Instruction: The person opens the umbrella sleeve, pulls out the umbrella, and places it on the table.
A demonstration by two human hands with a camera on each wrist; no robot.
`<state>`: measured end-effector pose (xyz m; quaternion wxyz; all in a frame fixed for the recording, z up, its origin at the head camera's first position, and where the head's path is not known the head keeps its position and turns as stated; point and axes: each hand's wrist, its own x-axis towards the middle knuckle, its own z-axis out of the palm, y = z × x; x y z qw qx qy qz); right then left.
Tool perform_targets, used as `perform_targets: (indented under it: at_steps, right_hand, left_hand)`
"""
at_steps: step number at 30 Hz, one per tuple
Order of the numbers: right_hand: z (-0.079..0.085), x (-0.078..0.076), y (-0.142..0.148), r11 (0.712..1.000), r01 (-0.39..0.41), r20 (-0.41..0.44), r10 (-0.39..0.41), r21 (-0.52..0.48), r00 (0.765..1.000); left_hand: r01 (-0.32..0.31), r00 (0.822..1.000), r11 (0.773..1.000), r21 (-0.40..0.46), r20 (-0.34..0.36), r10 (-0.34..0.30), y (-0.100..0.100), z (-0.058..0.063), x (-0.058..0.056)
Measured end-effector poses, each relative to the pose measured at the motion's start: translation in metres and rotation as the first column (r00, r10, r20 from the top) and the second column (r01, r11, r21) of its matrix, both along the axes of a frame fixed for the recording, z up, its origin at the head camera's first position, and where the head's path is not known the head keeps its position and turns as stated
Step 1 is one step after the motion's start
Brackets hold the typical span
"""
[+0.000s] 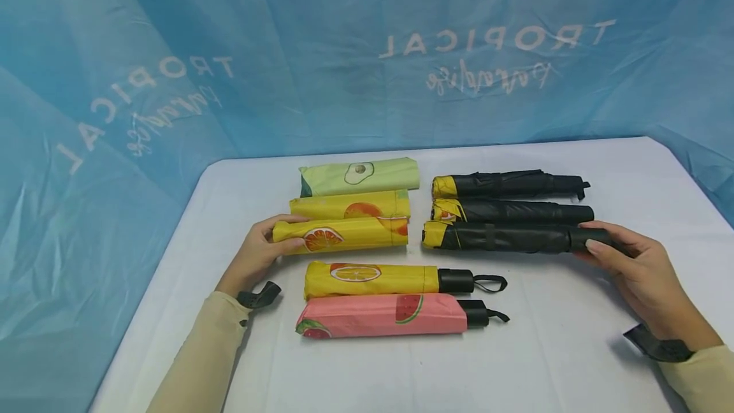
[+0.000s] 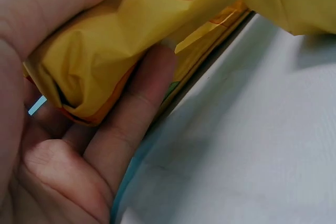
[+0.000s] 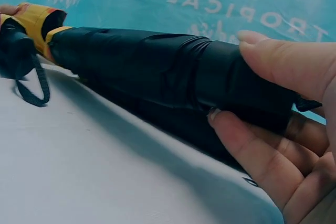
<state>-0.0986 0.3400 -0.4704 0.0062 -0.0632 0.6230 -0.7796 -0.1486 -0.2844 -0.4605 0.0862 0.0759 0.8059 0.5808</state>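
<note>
Yellow sleeve [image 1: 361,234] and black umbrella [image 1: 510,239] are mid-table, ends just apart; your left hand [image 1: 259,252] pinches the first, your right hand [image 1: 645,273] the second. Looks like lining-up, so I'd say the next move calls for keeping both level. Other sleeves [image 1: 327,205] and umbrellas [image 1: 516,211] crowd behind; the white table [image 1: 550,349] is roomier at your right front.

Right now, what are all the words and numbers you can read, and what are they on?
"TROPICAL": backwards, on the blue cloth at the back, and again at the left.
"Paradise": backwards, in curly letters under each "TROPICAL".
Numbers: none I can read.
Umbrellas: fruit pictures on some, but no words I can read.
Wristbands: no words I can read.
</note>
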Motion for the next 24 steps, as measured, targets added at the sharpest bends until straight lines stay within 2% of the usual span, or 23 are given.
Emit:
perform_targets:
  at_steps: [4, 12, 16, 18, 21, 23, 24]
  right_hand:
    - [0.000, 0.000, 0.006, 1.000, -0.001, 0.005, 0.001, 0.019, 1.000]
    - [-0.001, -0.002, 0.013, 0.999, -0.023, -0.001, 0.023, -0.023, 1.000]
    - [-0.002, -0.002, 0.016, 1.000, -0.022, 0.010, 0.022, 0.012, 1.000]
    - [-0.002, -0.002, 0.018, 0.998, -0.012, 0.030, 0.010, 0.063, 1.000]
    - [-0.004, -0.001, 0.020, 0.980, 0.007, 0.060, -0.019, 0.199, 0.998]
    - [-0.005, -0.002, 0.021, 0.953, 0.026, 0.066, -0.048, 0.303, 0.997]
    - [-0.005, -0.002, 0.021, 0.927, 0.040, 0.056, -0.066, 0.372, 0.996]
  left_hand:
    - [0.002, 1.000, 1.000, 0.001, 0.011, -0.002, -0.001, 0.002, 0.000]
    - [0.002, 1.000, 1.000, 0.002, 0.020, -0.002, -0.004, 0.000, 0.000]
    - [0.025, 1.000, 1.000, 0.001, 0.004, -0.025, -0.005, -0.002, -0.001]
    - [0.041, 0.999, 0.999, 0.000, -0.010, -0.041, -0.004, -0.003, -0.002]
    - [0.057, 0.998, 0.998, -0.001, -0.029, -0.057, -0.003, -0.004, -0.002]
    - [0.059, 0.998, 0.998, 0.002, -0.031, -0.059, -0.003, -0.004, -0.003]
    - [0.058, 0.998, 0.998, 0.004, -0.033, -0.058, -0.002, -0.004, -0.003]
